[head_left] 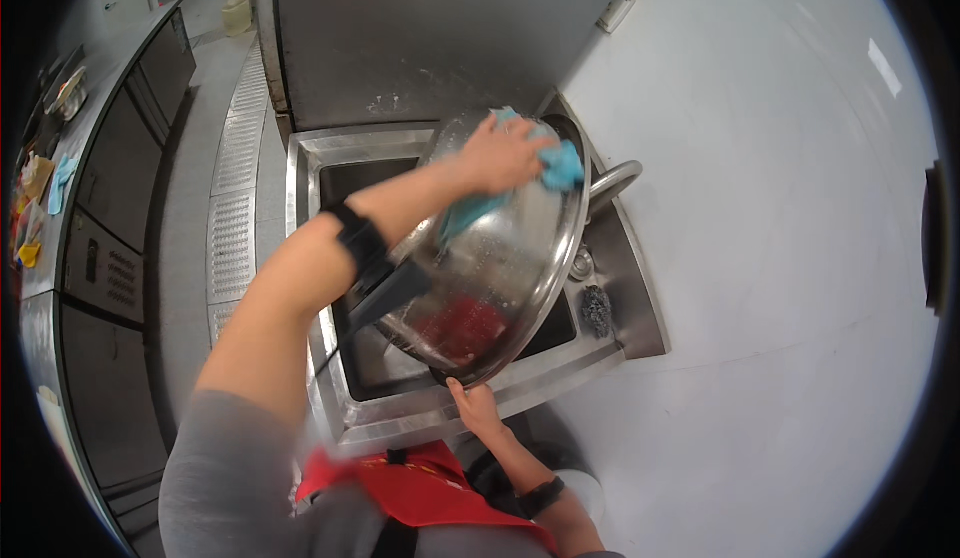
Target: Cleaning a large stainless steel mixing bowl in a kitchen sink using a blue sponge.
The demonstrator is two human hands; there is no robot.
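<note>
A large, shiny steel bowl (525, 243) is held tilted over the sink (330, 163), its face wet with droplets and reflecting red. Spread across the bowl's upper part, my left hand (503, 153) presses a light blue cloth (563, 166) against the metal. Part of that cloth hangs below the hand, slightly blurred. At the bowl's near edge, my right hand (480, 408) grips the rim with the thumb showing; the other fingers are mostly hidden.
Behind the bowl a curved metal faucet (615, 180) sticks out. A dark scrubber (597, 311) lies on the sink's right ledge, close to the white wall (780, 208). Steel counters (115, 173) line the left side, beyond a floor drain grate (232, 238).
</note>
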